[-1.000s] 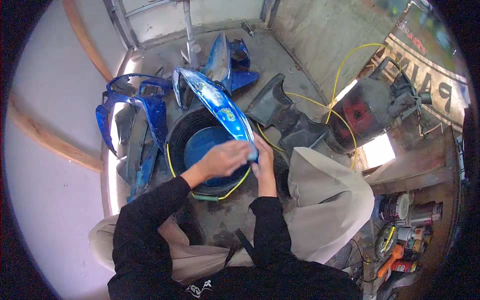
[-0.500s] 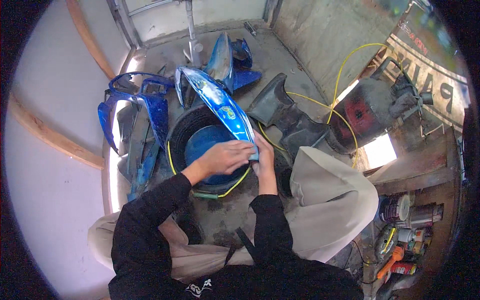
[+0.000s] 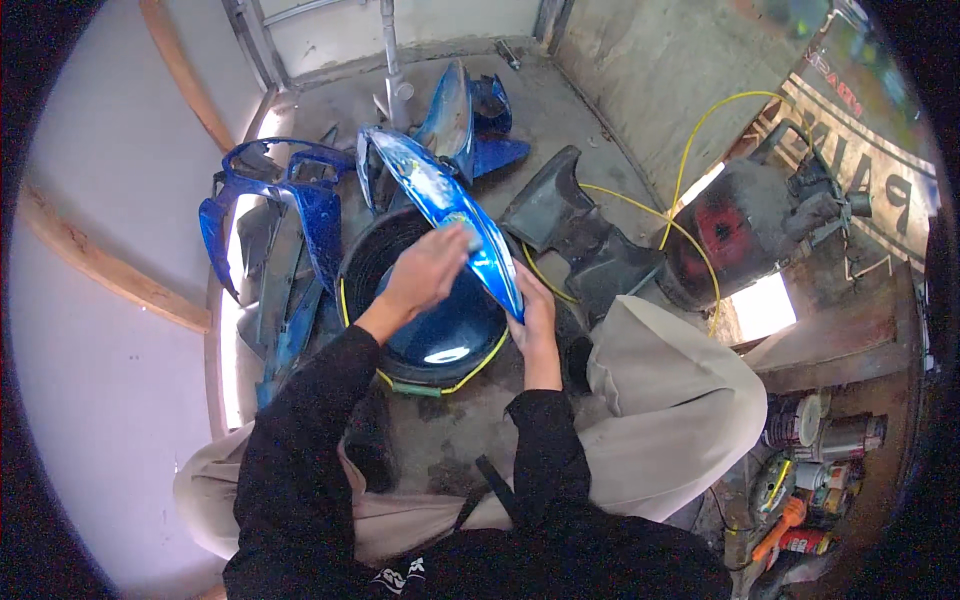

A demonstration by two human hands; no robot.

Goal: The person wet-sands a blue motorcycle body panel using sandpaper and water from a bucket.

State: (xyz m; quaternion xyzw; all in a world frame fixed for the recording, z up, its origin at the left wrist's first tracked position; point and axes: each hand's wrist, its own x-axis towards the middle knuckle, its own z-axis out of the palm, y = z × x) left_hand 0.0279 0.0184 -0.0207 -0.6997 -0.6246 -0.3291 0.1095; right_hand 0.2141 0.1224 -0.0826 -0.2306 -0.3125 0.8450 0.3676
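My right hand grips the lower end of a long glossy blue panel with pale, patchy worn areas, held slanting over a black bucket containing dark blue-looking liquid. My left hand is closed on a small pale pad against the middle of the panel, at a yellowish patch. Its fingers partly hide the pad. The bucket sits on the floor between my legs, with a yellow cord and green grip along its front.
Blue fairing pieces lie at left and behind. A dark plastic piece, yellow hose and soiled compressor tank are at right. Cans and an orange-handled tool crowd the lower right. A grey pipe stands behind.
My left hand has moved up along the panel, from near its lower end to the yellowish patch at mid-length. My right hand still grips the lower end. The view has shifted slightly.
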